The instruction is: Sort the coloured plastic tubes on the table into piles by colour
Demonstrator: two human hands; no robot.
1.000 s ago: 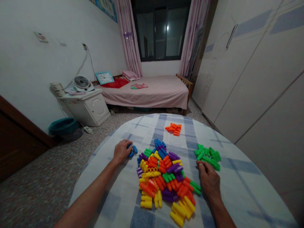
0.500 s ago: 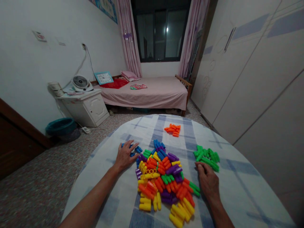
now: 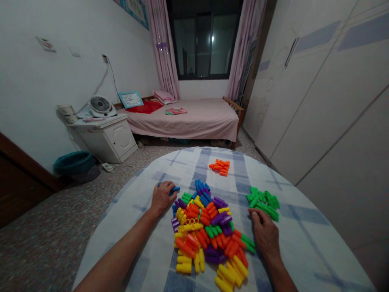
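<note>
My left hand (image 3: 164, 196) rests on the table left of the pile, its fingers curled over blue plastic building pieces (image 3: 174, 189) that are partly hidden beneath it. Before me spreads a mixed pile of bullet-shaped toy building pieces in red-orange (image 3: 192, 243), yellow (image 3: 184, 267), purple (image 3: 214, 254), green and blue (image 3: 200, 186). On the right, my right hand (image 3: 265, 231) lies on the cloth with fingers curled in and nothing visible in them. Just beyond its fingertips is a group of green pieces (image 3: 263, 199).
A small orange group (image 3: 220, 167) lies toward the table's far side. The round table wears a checked cloth (image 3: 146, 247). Beyond stand a bed (image 3: 200, 117), a white cabinet (image 3: 121, 142) with a fan (image 3: 101, 104), a bin (image 3: 74, 162) and a wardrobe (image 3: 319, 101).
My left hand's spread fingers have drawn together over the blue pieces, pulling back slightly from the pile. My right hand stays by the green group. The view has shifted slightly.
</note>
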